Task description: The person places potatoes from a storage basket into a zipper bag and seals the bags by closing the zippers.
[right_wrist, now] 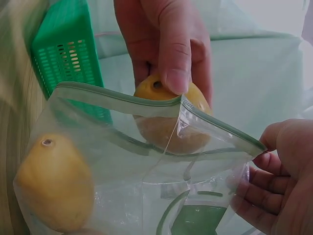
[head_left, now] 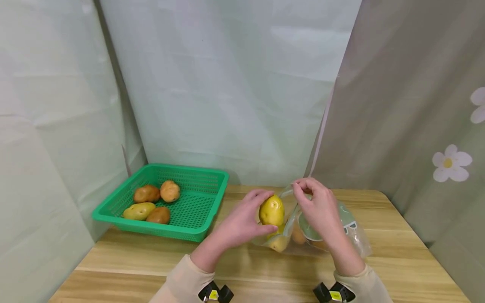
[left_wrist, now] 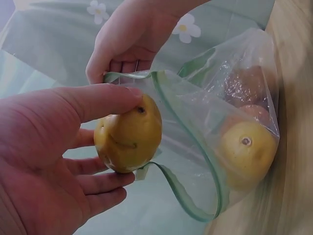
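From the head view: left hand point(head_left: 242, 219) gripping a yellow bumpy potato point(head_left: 271, 210) with curled fingers, right at the open mouth of a clear plastic zip bag with a green rim point(head_left: 333, 231). Right hand point(head_left: 318, 206) pinching the top edge of the bag, holding it up. Bag lying on the light wooden counter point(head_left: 132, 261), a little right of the middle, with more potatoes inside. Far to the left, a green plastic mesh basket point(head_left: 197, 198) with four potatoes in it, brown and yellow.

From the left wrist view: thumb and fingers point(left_wrist: 105, 100) wrapped round the yellow potato point(left_wrist: 129, 134), just at the bag's green rim point(left_wrist: 195, 156). A round yellow potato inside the bag point(left_wrist: 247, 152), low down on the right.

From the right wrist view: fingers point(right_wrist: 264, 188) gripping the bag's side near the right. Held potato point(right_wrist: 168, 122) partly behind the rim. Green basket point(right_wrist: 68, 63) far on the left.
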Available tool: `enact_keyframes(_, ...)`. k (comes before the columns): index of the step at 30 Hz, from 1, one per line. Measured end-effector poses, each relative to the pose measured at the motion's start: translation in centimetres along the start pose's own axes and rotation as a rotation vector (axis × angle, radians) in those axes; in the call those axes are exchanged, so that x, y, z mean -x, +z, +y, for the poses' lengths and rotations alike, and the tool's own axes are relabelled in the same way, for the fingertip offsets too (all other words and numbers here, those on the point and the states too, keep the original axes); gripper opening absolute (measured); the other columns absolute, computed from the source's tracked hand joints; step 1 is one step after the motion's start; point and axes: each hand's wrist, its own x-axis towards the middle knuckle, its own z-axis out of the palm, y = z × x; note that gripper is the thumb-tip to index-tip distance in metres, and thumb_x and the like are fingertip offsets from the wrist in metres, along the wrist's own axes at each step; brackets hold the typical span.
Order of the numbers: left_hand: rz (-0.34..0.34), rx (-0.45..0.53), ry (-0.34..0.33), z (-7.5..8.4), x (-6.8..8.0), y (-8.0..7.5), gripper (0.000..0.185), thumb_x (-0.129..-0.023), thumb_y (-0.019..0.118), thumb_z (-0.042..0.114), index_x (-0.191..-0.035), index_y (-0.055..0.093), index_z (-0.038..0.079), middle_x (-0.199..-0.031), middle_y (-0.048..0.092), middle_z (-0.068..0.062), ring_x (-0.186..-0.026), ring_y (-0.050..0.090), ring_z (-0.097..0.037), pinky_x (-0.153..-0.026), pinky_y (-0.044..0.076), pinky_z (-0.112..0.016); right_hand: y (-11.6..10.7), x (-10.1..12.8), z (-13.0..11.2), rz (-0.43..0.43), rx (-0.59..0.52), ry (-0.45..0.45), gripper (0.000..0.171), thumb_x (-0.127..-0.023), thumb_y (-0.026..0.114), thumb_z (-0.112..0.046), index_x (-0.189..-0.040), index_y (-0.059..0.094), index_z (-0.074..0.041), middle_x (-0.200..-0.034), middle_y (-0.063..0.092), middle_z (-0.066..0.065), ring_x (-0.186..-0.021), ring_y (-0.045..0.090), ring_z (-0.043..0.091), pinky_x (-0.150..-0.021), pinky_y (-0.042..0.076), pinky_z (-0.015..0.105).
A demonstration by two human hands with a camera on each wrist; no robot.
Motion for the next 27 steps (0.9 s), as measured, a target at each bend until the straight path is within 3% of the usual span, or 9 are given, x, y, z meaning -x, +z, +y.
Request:
enact_keyframes(10, -0.073, -0.088, 0.025, 0.3, -0.2, 1.2, 0.088, -0.088, 0.097, 0.025, -0.163, 0.055, 0.013, -0.160, 0.048, -0.008, -0.125, 0.064, -0.024, -0.105, 0.056, -0.042, -0.3, 0.0, 0.4, 0.005, 0.011, 0.015, 0.024, -0.111, 0.067, -0.024, -0.093, 0.077, -0.012, -0.121, 0.079, 0.005, -0.111, 0.073, 0.028, -0.101, 0.058, 0.052)
enact_keyframes(14, -0.070, -0.110, 0.050, 0.2, -0.2, 1.6, 0.086, -0.088, 0.097, 0.025, -0.163, 0.055, 0.014, -0.161, 0.050, -0.006, -0.128, 0.063, -0.023, -0.106, 0.056, -0.042, -0.1, 0.1, 0.5, -0.008, 0.024, 0.008, 0.024, -0.111, 0.067, -0.024, -0.095, 0.078, -0.010, -0.121, 0.080, 0.005, -0.111, 0.074, 0.028, -0.101, 0.058, 0.052)
enact_keyframes(21, -0.069, -0.159, 0.080, -0.1, -0.6, 2.2, 0.073, -0.098, 0.088, 0.023, -0.164, 0.056, 0.018, -0.170, 0.049, -0.003, -0.147, 0.056, -0.026, -0.117, 0.050, -0.050, -0.2, 0.1, 0.6, 0.004, 0.011, -0.003, 0.027, -0.112, 0.067, -0.022, -0.094, 0.078, -0.006, -0.121, 0.079, 0.007, -0.111, 0.073, 0.029, -0.101, 0.059, 0.053)
enact_keyframes(23, -0.058, -0.150, 0.083, -0.2, -0.7, 2.3, 0.067, -0.101, 0.084, 0.020, -0.162, 0.057, 0.017, -0.169, 0.049, -0.004, -0.144, 0.060, -0.025, -0.116, 0.051, -0.050, -0.2, 0.1, 0.6, 0.017, 0.004, -0.009, 0.027, -0.112, 0.067, -0.021, -0.092, 0.077, -0.006, -0.120, 0.079, 0.007, -0.111, 0.073, 0.029, -0.101, 0.058, 0.053)
enact_keyframes(27, 0.006, -0.109, 0.046, -0.6, -0.8, 2.2, 0.054, -0.101, 0.084, 0.015, -0.152, 0.066, 0.015, -0.159, 0.059, -0.006, -0.124, 0.072, -0.025, -0.101, 0.060, -0.049, -0.2, -0.1, 0.6, 0.045, -0.001, -0.018, 0.026, -0.111, 0.067, -0.019, -0.090, 0.076, -0.005, -0.118, 0.080, 0.006, -0.111, 0.073, 0.029, -0.101, 0.059, 0.053)
